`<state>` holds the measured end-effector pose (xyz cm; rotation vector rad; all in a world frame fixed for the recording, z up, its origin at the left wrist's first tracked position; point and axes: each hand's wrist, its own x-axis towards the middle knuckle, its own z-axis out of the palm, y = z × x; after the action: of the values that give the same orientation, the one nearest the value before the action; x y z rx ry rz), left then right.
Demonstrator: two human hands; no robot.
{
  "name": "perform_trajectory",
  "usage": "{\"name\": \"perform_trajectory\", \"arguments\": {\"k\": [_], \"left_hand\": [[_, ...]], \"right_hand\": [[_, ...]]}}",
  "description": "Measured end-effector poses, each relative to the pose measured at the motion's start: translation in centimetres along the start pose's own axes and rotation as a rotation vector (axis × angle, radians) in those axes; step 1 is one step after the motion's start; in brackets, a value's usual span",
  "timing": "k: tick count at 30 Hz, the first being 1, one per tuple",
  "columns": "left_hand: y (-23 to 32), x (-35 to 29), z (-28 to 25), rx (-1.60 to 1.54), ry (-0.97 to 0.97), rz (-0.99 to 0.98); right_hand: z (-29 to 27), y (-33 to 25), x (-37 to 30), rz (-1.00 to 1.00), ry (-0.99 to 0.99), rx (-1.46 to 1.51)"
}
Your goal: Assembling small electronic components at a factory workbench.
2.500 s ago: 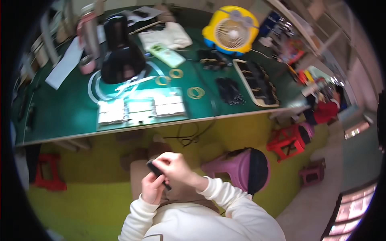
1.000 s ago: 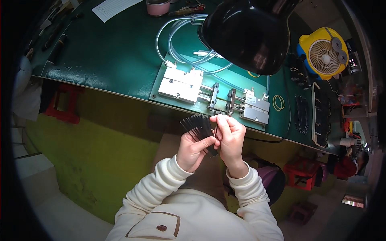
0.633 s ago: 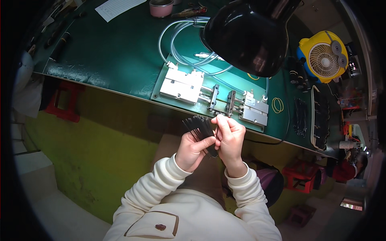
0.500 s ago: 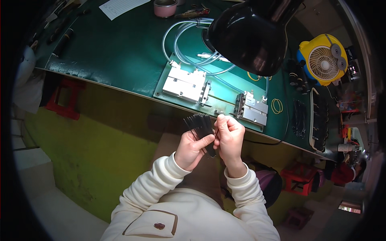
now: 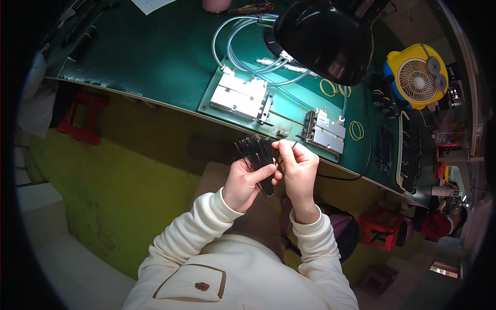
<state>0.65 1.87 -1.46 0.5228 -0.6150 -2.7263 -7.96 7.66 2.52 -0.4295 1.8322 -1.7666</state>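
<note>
My left hand (image 5: 242, 184) is closed round a bundle of thin black strips (image 5: 257, 155), whose upper ends fan out above the thumb. Right beside it, my right hand (image 5: 298, 173) pinches one thin black strip (image 5: 294, 146) between thumb and fingers; its tip pokes out past the fingertips. What exactly the strips are, I cannot make out. Just beyond my hands, at the table's near edge, lies a metal fixture plate (image 5: 206, 101). It bears a left silver block (image 5: 239, 95) and a right silver block (image 5: 326, 135), both joined to clear tubing (image 5: 217, 44).
A black lamp (image 5: 323, 39) hangs low over the fixture. On the green table (image 5: 144, 57) are yellow rings (image 5: 356, 130), a pile of black strips (image 5: 385, 150), a long tray (image 5: 402, 155) of black parts and a yellow fan (image 5: 416, 77). Red stools (image 5: 82, 119) stand below.
My right fingers have shifted, and a strip's tip now shows above them. The left hand keeps hold of the bundle. The whole view has moved slightly.
</note>
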Motion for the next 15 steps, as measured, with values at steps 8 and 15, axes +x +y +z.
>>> {"name": "perform_trajectory", "arguments": {"k": [8,15], "left_hand": [[0.00,0.41,0.00,-0.020,0.005,-0.025],[0.12,0.65,0.19,-0.037,-0.009,-0.022]], "right_hand": [[-0.05,0.10,0.40,0.061,0.030,0.079],[-0.16,0.37,0.66,0.044,0.034,0.084]]}}
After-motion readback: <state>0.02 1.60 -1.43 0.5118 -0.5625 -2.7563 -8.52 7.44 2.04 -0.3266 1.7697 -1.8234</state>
